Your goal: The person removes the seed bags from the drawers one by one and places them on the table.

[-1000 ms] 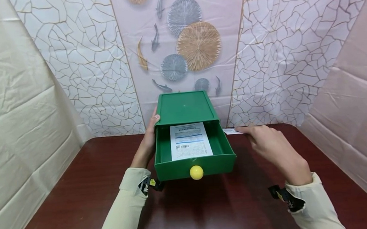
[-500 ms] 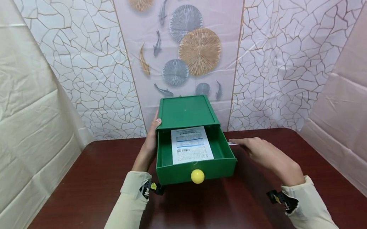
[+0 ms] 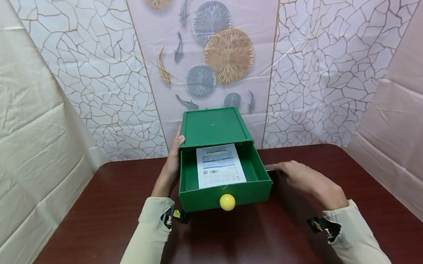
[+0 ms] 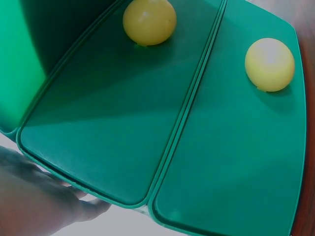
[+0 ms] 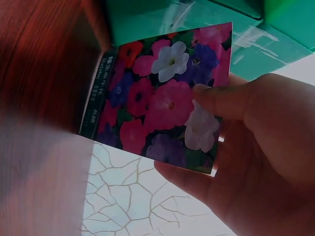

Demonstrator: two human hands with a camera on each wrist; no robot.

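Observation:
A green drawer cabinet point(image 3: 212, 125) stands on the dark red table, its top drawer point(image 3: 198, 200) pulled out. Inside that drawer lies a white printed sheet or packet point(image 3: 220, 166) with blue lines and a barcode. My left hand point(image 3: 170, 166) rests against the cabinet's left side, thumb at the upper edge; its fingers are partly hidden. To the right of the drawer, my right hand point(image 3: 303, 178) pinches a seed packet point(image 5: 165, 103) printed with pink, white and purple flowers. The packet's far edge is close to the tabletop, and the head view barely shows it.
Two lower drawers with yellow knobs point(image 4: 269, 65) are shut in the left wrist view. Clear tape point(image 5: 256, 44) crosses the cabinet's side. Patterned cloth point(image 3: 228, 57) hangs behind the table point(image 3: 92, 222).
My right hand has moved down and slightly toward me along the cabinet's right side, and the packet shows less in the head view. The left hand stays on the cabinet.

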